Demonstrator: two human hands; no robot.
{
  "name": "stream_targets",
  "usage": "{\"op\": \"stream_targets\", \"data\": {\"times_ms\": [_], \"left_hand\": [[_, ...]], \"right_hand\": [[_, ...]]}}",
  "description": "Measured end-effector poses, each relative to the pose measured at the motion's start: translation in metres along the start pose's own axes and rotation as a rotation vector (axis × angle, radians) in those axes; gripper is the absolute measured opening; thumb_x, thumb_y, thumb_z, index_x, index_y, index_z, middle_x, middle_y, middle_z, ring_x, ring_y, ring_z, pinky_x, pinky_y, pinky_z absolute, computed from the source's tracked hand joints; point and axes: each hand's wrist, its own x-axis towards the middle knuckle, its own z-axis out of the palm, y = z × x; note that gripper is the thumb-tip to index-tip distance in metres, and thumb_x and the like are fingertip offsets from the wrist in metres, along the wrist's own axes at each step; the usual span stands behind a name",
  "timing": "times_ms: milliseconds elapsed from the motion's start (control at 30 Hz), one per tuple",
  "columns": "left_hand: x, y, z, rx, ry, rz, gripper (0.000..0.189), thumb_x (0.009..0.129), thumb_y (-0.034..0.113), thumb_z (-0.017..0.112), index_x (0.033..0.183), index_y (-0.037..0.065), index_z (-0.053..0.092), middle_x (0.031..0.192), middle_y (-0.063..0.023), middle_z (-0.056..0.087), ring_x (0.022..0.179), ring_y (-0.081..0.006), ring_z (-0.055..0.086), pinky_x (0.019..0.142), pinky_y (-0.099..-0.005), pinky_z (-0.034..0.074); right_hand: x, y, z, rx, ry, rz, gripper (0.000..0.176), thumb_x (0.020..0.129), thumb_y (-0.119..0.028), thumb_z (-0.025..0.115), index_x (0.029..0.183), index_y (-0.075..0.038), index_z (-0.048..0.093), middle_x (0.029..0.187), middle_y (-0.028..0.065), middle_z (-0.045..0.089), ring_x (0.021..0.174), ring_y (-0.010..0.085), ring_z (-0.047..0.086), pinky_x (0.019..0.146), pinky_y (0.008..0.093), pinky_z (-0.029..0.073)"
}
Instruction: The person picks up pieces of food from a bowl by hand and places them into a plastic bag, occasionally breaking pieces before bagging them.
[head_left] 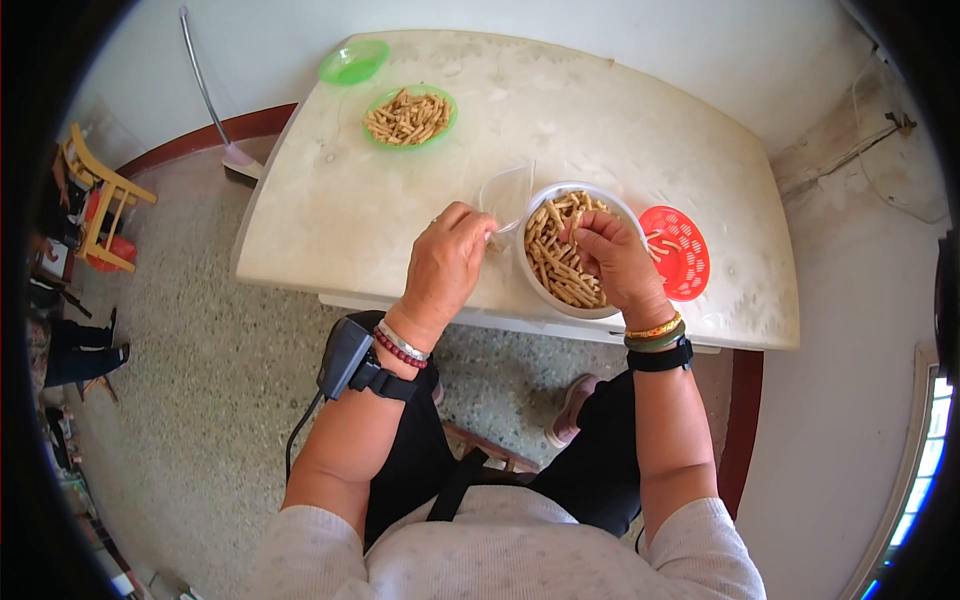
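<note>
Where pale mottled stone table [620, 120] nears its edge: round white bowl [520, 262], heaped with tan sticks [560, 275], short, straight. Right hand [615, 262] arched over bowl, fingertips pinching one stick. Left hand [450, 265] curled, pinching clear plastic bag [508, 195] beside bowl. Red perforated disc [685, 255] at right.

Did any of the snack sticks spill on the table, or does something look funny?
Nothing looks spilled. The sticks sit inside the white bowl, the green plate and the red basket. The table only looks stained and worn. The right hand pinches one stick over the bowl.
</note>
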Motion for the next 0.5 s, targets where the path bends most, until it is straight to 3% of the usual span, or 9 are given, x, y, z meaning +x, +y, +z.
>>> {"op": "stream_targets", "data": {"times_ms": [33, 133, 300, 367, 500], "left_hand": [[0.0, 0.0, 0.0, -0.006, -0.005, -0.005, 0.009, 0.085, 0.0, 0.061, 0.092, 0.006, 0.061, 0.087, -0.0104, 0.059, 0.08, -0.0324, 0.061, 0.068, -0.0407, 0.051], [-0.001, 0.0, 0.002, -0.002, 0.002, 0.011, 0.011, 0.084, -0.001, 0.062, 0.092, 0.006, 0.062, 0.087, -0.0099, 0.059, 0.079, -0.0319, 0.062, 0.068, -0.0404, 0.051], [-0.001, 0.002, 0.004, -0.006, 0.011, 0.028, 0.014, 0.083, -0.004, 0.062, 0.092, 0.005, 0.063, 0.085, -0.0105, 0.059, 0.076, -0.0308, 0.062, 0.065, -0.0374, 0.05], [-0.001, 0.004, 0.004, -0.023, 0.003, 0.028, 0.013, 0.083, -0.004, 0.062, 0.092, 0.005, 0.064, 0.086, -0.0105, 0.06, 0.077, -0.0313, 0.063, 0.066, -0.0376, 0.05], [-0.001, 0.002, 0.002, -0.005, 0.013, 0.022, 0.012, 0.083, -0.003, 0.062, 0.092, 0.005, 0.063, 0.086, -0.0106, 0.06, 0.077, -0.0311, 0.062, 0.066, -0.0371, 0.05]], "right_hand": [[-0.002, -0.007, 0.003, 0.226, -0.085, 0.111, 0.01, 0.096, -0.013, 0.058, 0.101, -0.006, 0.063, 0.081, -0.001, 0.062, 0.065, 0.0042, 0.05, 0.057, 0.0179, 0.04], [-0.004, -0.012, 0.02, 0.384, -0.073, 0.095, 0.011, 0.097, -0.014, 0.056, 0.101, -0.007, 0.062, 0.076, -0.0023, 0.061, 0.059, 0.0021, 0.045, 0.053, 0.0168, 0.036], [0.006, -0.023, 0.052, 0.175, -0.055, -0.027, 0.016, 0.098, -0.018, 0.055, 0.105, -0.005, 0.062, 0.069, -0.001, 0.059, 0.055, 0.0032, 0.046, 0.05, 0.0173, 0.036], [0.012, -0.024, 0.058, -0.044, 0.002, -0.068, 0.019, 0.099, -0.019, 0.055, 0.108, -0.004, 0.062, 0.071, -0.0002, 0.06, 0.056, 0.0036, 0.048, 0.05, 0.0173, 0.038], [0.015, -0.024, 0.042, 0.225, 0.056, -0.135, 0.022, 0.098, -0.018, 0.056, 0.11, -0.001, 0.062, 0.072, 0.0006, 0.062, 0.058, 0.0042, 0.05, 0.051, 0.0183, 0.039]]}}
